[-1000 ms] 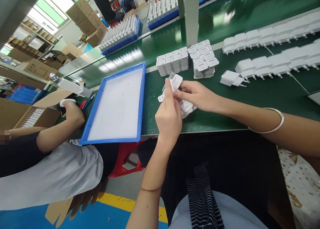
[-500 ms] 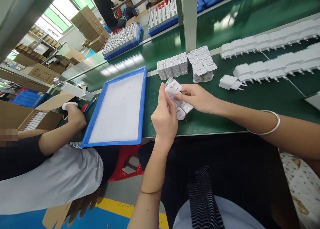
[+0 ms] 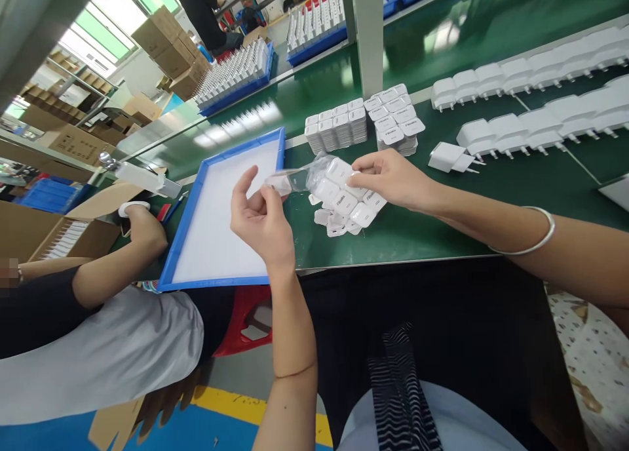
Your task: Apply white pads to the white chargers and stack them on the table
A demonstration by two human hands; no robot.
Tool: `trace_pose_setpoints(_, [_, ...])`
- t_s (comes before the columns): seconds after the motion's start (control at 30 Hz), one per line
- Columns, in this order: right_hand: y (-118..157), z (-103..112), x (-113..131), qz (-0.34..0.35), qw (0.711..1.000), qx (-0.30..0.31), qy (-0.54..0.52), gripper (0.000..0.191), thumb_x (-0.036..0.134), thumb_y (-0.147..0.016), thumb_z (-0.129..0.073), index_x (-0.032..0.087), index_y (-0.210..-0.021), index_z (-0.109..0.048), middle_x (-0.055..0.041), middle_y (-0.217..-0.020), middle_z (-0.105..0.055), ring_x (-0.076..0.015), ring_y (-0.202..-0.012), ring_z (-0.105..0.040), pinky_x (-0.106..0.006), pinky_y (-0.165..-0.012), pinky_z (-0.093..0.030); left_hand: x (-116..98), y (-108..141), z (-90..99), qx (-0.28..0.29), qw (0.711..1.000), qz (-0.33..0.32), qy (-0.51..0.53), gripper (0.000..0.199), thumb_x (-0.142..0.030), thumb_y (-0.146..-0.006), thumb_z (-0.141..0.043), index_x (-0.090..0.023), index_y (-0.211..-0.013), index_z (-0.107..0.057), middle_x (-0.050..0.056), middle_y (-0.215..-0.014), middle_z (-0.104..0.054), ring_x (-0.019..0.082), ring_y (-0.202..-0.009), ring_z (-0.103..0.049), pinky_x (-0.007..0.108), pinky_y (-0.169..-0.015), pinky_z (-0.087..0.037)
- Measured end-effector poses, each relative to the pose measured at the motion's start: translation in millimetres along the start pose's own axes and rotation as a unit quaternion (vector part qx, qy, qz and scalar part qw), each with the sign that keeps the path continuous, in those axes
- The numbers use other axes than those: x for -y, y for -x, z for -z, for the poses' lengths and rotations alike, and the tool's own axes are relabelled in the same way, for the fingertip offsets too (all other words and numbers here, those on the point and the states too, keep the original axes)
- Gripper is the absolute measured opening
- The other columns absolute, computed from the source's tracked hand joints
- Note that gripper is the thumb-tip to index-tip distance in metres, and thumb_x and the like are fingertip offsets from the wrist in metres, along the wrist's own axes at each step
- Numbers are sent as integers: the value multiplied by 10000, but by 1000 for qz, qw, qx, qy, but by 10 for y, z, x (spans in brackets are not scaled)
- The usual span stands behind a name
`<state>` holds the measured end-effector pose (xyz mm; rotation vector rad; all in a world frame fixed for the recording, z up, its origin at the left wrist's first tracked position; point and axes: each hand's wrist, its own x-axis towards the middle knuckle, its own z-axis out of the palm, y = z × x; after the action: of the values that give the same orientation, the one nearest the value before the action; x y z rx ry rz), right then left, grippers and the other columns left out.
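Between my hands, clear plastic film (image 3: 301, 176) stretches over a sheet of white labelled pieces (image 3: 344, 202). My left hand (image 3: 268, 221) pinches the film's left end, above the right edge of a blue-rimmed tray (image 3: 282, 146). With thumb and fingers, my right hand (image 3: 393, 182) grips the upper right of the labelled sheet. More white pieces (image 3: 337, 227) lie loosely on the green table under it. Behind are a neat stack of white pieces (image 3: 337, 128) and a less even stack (image 3: 396, 120).
Rows of white plug adapters (image 3: 521, 133) stand at the right, with a single adapter (image 3: 449, 157) lying before them. A metal post (image 3: 369, 38) rises behind the stacks. A co-worker's arm (image 3: 122, 254) rests at the left beside a cardboard box (image 3: 93, 241).
My left hand has moved left, away from my right hand, drawing the clear film out. The labelled sheet shows more fully, and loose pieces are visible below it.
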<state>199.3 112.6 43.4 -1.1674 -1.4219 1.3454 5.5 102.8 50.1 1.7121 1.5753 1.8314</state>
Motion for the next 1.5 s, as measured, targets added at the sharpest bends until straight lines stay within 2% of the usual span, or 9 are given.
trace_pose_setpoints(0.1, [-2,-11,-10,-40,998,55,-5,116,194,-839,-711,162,-730,-684,-54,-703,-684,-160,-592,-592,-288,-521,-395,23,51,13,27,998,-36,-42,303,-229,-958,-520,-199,-1239,-630,-66,-611,-646,87,-527,-581,253,-698,-596])
trace_pose_setpoints(0.4, [11,-42,-27,-1,980,149,-128,223,310,-795,-820,160,-931,-727,-28,-873,-742,-148,-768,-675,-254,-667,-513,12,483,-217,117,973,-145,-139,383,-247,-960,-592,-207,-1341,-598,61,-1114,-793,188,-1001,-769,273,-872,-603])
trace_pose_setpoints(0.57, [5,-53,-54,10,974,130,-183,268,259,-727,-873,173,-933,-724,-26,-905,-760,-174,-876,-709,-281,-779,-564,-59,454,-190,151,976,-93,-125,493,-244,-971,-584,-259,-1458,-512,54,-1202,-767,208,-1098,-743,331,-952,-600])
trace_pose_setpoints(0.73, [-15,-45,-49,-13,980,68,-186,179,158,-715,-835,159,-844,-711,-12,-790,-740,-143,-716,-678,-240,-634,-537,-134,477,-191,183,978,-78,-69,465,-223,-983,-568,-237,-1446,-530,68,-1276,-735,215,-1158,-719,334,-985,-593])
trace_pose_setpoints(1.0, [-28,15,5,-24,995,25,-89,146,44,-738,-694,143,-841,-720,-35,-801,-745,-182,-706,-696,-273,-608,-521,17,99,1,90,983,95,131,199,-219,-864,-717,-159,-1052,-737,50,-928,-802,189,-843,-778,298,-762,-659])
trace_pose_setpoints(1.1, [-38,38,28,-46,998,10,-35,126,57,-736,-687,138,-830,-709,-48,-815,-747,-194,-699,-694,-279,-592,-496,46,-66,147,-66,992,41,95,189,-156,-848,-695,-125,-1030,-736,58,-943,-795,197,-885,-778,312,-789,-657])
trace_pose_setpoints(1.17, [-31,23,40,-53,998,21,18,86,85,-739,-688,139,-806,-690,-52,-822,-745,-200,-710,-689,-276,-584,-472,39,-50,155,-79,996,-36,21,202,-158,-895,-646,-137,-1076,-736,61,-1016,-793,200,-971,-769,320,-854,-644])
trace_pose_setpoints(1.33, [40,-55,67,-5,986,53,159,33,137,-752,-629,156,-734,-609,-21,-755,-686,-166,-687,-625,-256,-554,-392,3,266,-75,111,971,-190,-97,268,-181,-985,-551,-197,-1189,-723,54,-1216,-761,199,-1105,-741,284,-932,-611])
trace_pose_setpoints(1.5, [99,-55,90,29,960,67,271,146,220,-793,-595,185,-688,-501,10,-661,-588,-124,-604,-510,-266,-522,-310,-20,371,-120,262,954,-119,-81,321,-210,-949,-645,-225,-1264,-703,68,-1228,-755,220,-1031,-764,278,-854,-621])
